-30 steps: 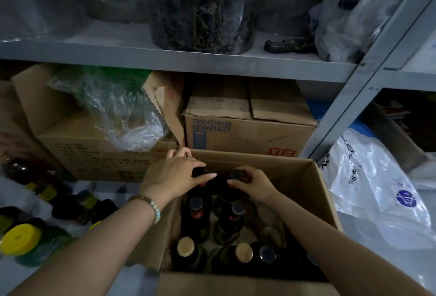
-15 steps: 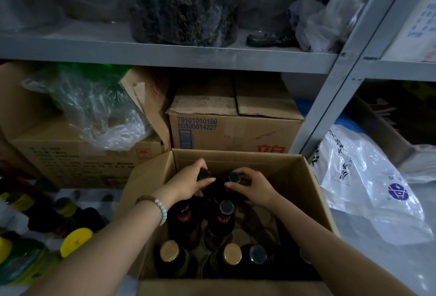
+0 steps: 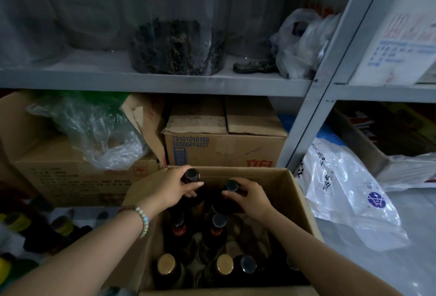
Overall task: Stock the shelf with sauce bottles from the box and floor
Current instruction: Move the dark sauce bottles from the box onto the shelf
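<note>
In the box (image 3: 299, 201), left hand (image 3: 165, 192) grips the left bottle (image 3: 191, 175), now risen rimward, right hand (image 3: 252, 201) the right bottle (image 3: 232, 185): unloading seems begun.

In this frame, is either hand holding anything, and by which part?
The left hand grips the left bottle by its neck, just under the cap; the right hand grips the right bottle likewise, both in the cardboard box.

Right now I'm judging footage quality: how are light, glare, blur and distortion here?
Head view: dim, box interior nearly black. Head view: glare on the white bag. Head view: shelf post leans, likely wide-angle distortion. Head view: left hand and right hand on bottles sharp, floor bottles blurred.
</note>
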